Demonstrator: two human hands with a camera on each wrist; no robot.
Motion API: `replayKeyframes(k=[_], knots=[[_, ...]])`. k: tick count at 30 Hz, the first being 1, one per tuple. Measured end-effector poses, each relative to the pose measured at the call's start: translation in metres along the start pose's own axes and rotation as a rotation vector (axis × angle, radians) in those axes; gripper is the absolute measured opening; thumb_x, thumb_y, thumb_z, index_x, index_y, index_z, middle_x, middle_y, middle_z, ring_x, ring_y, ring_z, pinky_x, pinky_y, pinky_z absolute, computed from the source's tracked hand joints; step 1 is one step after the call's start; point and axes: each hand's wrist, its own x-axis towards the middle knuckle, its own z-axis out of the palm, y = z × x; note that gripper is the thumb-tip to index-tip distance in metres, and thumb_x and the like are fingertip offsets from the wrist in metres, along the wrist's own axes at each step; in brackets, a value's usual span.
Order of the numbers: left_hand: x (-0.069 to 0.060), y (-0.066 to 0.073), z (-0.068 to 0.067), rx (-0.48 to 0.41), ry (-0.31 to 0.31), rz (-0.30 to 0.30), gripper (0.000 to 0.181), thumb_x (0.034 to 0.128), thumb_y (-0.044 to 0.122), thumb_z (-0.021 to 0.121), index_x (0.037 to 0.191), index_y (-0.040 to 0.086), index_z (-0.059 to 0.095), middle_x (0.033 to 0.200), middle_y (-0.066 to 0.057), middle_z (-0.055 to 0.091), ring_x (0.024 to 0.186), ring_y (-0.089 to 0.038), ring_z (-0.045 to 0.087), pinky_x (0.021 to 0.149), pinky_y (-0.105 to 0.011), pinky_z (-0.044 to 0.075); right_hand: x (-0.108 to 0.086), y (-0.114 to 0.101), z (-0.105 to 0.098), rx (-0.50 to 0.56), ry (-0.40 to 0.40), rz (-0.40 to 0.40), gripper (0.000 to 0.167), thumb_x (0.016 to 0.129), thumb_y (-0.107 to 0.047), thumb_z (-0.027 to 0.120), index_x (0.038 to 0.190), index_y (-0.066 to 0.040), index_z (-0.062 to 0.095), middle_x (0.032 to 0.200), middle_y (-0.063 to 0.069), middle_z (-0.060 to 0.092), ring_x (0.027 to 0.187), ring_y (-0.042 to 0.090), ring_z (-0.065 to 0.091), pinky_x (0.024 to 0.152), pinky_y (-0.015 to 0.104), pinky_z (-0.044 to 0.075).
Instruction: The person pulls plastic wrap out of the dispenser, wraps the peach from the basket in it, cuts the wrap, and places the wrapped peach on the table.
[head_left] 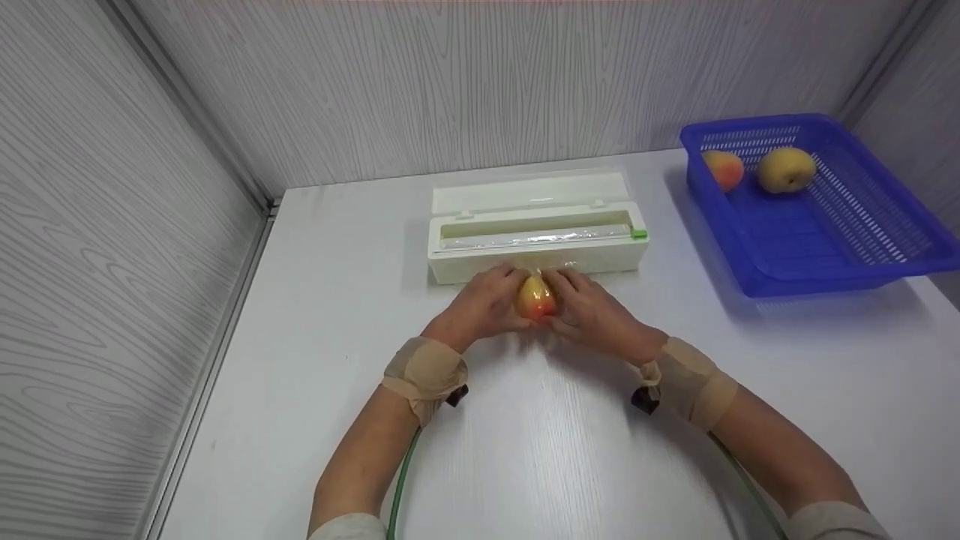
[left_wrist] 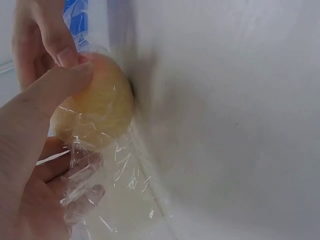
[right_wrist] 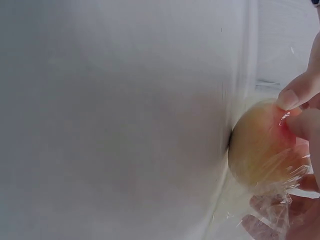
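Observation:
A round yellow fruit with a red blush (head_left: 536, 298) sits on the white table, with clear cling film (left_wrist: 120, 170) around it. My left hand (head_left: 491, 304) grips its left side, thumb on the red part and fingers behind, against the film. From the right, my right hand (head_left: 596, 309) holds the same fruit, its thumb close to the left one. Both wrist views show loose, crinkled film hanging off the fruit beside the fingers. Just behind the hands stands a white cling film box (head_left: 536, 259), lid tipped back, with a film roll (head_left: 536, 238) inside.
At the right is a blue plastic basket (head_left: 787, 240) with two more fruits, a yellow one (head_left: 786, 169) and a yellow-red one (head_left: 724, 170). A green slider (head_left: 638, 234) sits at the box's right end. Pale wood-grain panels (head_left: 495, 82) enclose the table (head_left: 330, 300) at back and sides.

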Motion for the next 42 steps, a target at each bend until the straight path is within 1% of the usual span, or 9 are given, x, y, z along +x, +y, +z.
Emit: replayKeyframes(k=[9, 14, 20, 25, 29, 33, 37, 39, 42], knots=[[0.002, -0.005, -0.008, -0.32, -0.3, -0.113, 0.054, 0.0822, 0.04, 0.074, 0.124, 0.007, 0.065, 0.11, -0.005, 0.067, 0.097, -0.016, 0.059, 0.084, -0.03, 0.05, -0.014, -0.002, -0.012, 0.108, -0.22, 0.081, 0.063, 0.098, -0.043, 0.056, 0.146, -0.005, 0.041, 0.123, 0.013, 0.057, 0.099, 0.025, 0.059, 0.086, 0.044, 0.053], [-0.002, -0.012, -0.005, -0.439, -0.42, -0.192, 0.051, 0.0856, 0.048, 0.068, 0.124, 0.014, 0.067, 0.112, 0.003, 0.067, 0.1, -0.011, 0.056, 0.09, -0.03, 0.047, -0.018, -0.001, -0.013, 0.153, -0.318, 0.106, 0.065, 0.098, -0.049, 0.054, 0.147, -0.008, 0.04, 0.134, 0.013, 0.057, 0.12, 0.028, 0.057, 0.101, 0.048, 0.048], [-0.004, -0.017, -0.002, -0.466, -0.492, -0.283, 0.063, 0.086, 0.057, 0.061, 0.135, 0.018, 0.061, 0.136, 0.002, 0.06, 0.125, -0.016, 0.053, 0.108, -0.038, 0.041, -0.017, -0.001, -0.009, 0.125, -0.264, 0.024, 0.069, 0.086, -0.05, 0.071, 0.137, -0.007, 0.05, 0.123, 0.008, 0.06, 0.11, 0.023, 0.06, 0.096, 0.043, 0.051], [-0.003, -0.021, -0.003, -0.457, -0.56, -0.377, 0.078, 0.084, 0.066, 0.057, 0.145, 0.018, 0.052, 0.153, -0.003, 0.045, 0.142, -0.024, 0.04, 0.116, -0.045, 0.033, -0.019, -0.002, -0.004, 0.056, -0.198, -0.014, 0.087, 0.081, -0.054, 0.076, 0.144, -0.002, 0.044, 0.13, 0.012, 0.057, 0.116, 0.027, 0.058, 0.1, 0.046, 0.049], [-0.004, -0.022, -0.004, -0.481, -0.582, -0.372, 0.08, 0.0852, 0.067, 0.055, 0.15, 0.024, 0.043, 0.156, -0.008, 0.039, 0.144, -0.027, 0.036, 0.117, -0.048, 0.031, -0.019, -0.003, -0.003, 0.081, -0.172, -0.032, 0.085, 0.08, -0.049, 0.079, 0.143, -0.004, 0.043, 0.132, 0.011, 0.056, 0.121, 0.027, 0.055, 0.105, 0.046, 0.045], [-0.005, -0.02, -0.008, -0.502, -0.526, -0.351, 0.08, 0.0863, 0.063, 0.059, 0.154, 0.027, 0.035, 0.149, -0.014, 0.042, 0.137, -0.027, 0.043, 0.111, -0.047, 0.038, -0.015, -0.004, -0.005, 0.094, -0.169, -0.021, 0.08, 0.077, -0.048, 0.081, 0.137, -0.008, 0.049, 0.127, 0.009, 0.06, 0.118, 0.026, 0.057, 0.103, 0.046, 0.046], [-0.01, -0.008, -0.014, -0.399, -0.355, -0.335, 0.077, 0.086, 0.057, 0.066, 0.149, 0.019, 0.043, 0.136, -0.015, 0.05, 0.124, -0.028, 0.047, 0.101, -0.045, 0.044, -0.011, -0.002, -0.005, 0.114, -0.186, -0.006, 0.076, 0.077, -0.047, 0.082, 0.133, -0.005, 0.052, 0.121, 0.009, 0.063, 0.112, 0.025, 0.06, 0.1, 0.045, 0.049], [-0.015, 0.001, -0.014, -0.308, -0.216, -0.261, 0.069, 0.0876, 0.052, 0.069, 0.142, 0.014, 0.05, 0.127, -0.015, 0.054, 0.116, -0.028, 0.048, 0.096, -0.043, 0.045, -0.01, -0.002, -0.005, 0.132, -0.184, -0.013, 0.073, 0.077, -0.045, 0.082, 0.129, -0.003, 0.055, 0.117, 0.009, 0.065, 0.107, 0.024, 0.061, 0.096, 0.043, 0.051], [-0.023, 0.014, -0.008, -0.166, 0.026, -0.046, 0.047, 0.0917, 0.035, 0.07, 0.128, 0.008, 0.059, 0.116, -0.014, 0.058, 0.106, -0.028, 0.053, 0.092, -0.039, 0.048, -0.008, -0.001, -0.005, 0.134, -0.185, -0.013, 0.068, 0.077, -0.045, 0.082, 0.125, -0.004, 0.057, 0.112, 0.007, 0.067, 0.102, 0.022, 0.062, 0.093, 0.041, 0.053]])
